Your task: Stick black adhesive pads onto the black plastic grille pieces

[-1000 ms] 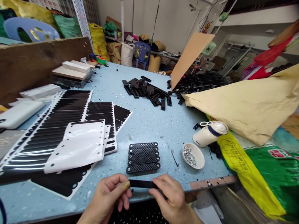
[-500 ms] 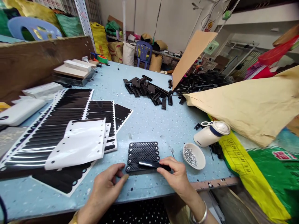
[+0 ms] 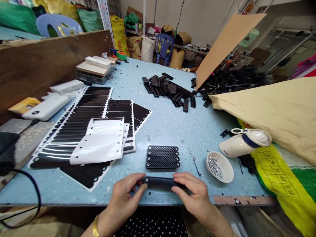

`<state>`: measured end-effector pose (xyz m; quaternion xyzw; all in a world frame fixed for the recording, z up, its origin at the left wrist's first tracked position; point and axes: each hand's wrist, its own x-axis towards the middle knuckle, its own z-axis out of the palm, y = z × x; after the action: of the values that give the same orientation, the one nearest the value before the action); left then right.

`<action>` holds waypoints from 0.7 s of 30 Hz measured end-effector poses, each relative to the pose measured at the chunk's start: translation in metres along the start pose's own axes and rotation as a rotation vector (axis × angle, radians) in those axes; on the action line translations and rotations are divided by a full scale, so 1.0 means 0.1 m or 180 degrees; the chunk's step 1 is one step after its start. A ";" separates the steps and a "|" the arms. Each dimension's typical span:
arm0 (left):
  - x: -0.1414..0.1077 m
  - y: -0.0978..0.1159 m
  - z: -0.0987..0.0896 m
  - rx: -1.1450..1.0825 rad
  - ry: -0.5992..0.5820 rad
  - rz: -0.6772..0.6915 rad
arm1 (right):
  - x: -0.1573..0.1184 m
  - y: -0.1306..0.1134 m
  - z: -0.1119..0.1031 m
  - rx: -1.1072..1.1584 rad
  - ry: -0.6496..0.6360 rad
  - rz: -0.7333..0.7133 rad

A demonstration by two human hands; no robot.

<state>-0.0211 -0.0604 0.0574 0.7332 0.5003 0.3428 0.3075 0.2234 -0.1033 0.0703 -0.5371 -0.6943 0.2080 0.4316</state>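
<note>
A narrow black plastic bar [image 3: 159, 181] with a metal fastener at its left end is held level between my hands, just above the table's front part. My left hand [image 3: 128, 192] pinches its left end between thumb and fingers. The right end is in the closed fingers of my right hand [image 3: 194, 191], which partly hide it. Its front face looks smooth and dark; whether the smooth strip seen earlier lies on it, I cannot tell. Just beyond, several black bars with a mesh-patterned face [image 3: 163, 157] lie side by side in a block, fasteners at both ends.
Right of my hands stand a white bowl [image 3: 228, 169] of small silvery metal pieces and a white bottle [image 3: 234, 146] lying tilted. Sheets of black stickers [image 3: 84, 115] spread over the left, a white backing sheet [image 3: 98, 141] on top. Farther back is a black bar pile [image 3: 170, 89].
The nearest bar has left the block and is now between both hands. My left hand has closed on its left end. The view has swung to the left.
</note>
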 end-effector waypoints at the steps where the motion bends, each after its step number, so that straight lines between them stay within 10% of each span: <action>1: 0.00 -0.01 0.01 -0.0012 -0.0029 0.0001 | 0.01 -0.01 0.02 -0.0012 -0.0003 -0.0029; 21: 0.00 0.02 -0.02 -0.0168 -0.0144 -0.0192 | 0.08 -0.05 0.08 -0.0201 -0.0093 -0.0159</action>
<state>-0.0215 -0.0607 0.0595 0.7170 0.5059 0.3298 0.3481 0.2133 -0.0960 0.0726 -0.5298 -0.7199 0.1830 0.4093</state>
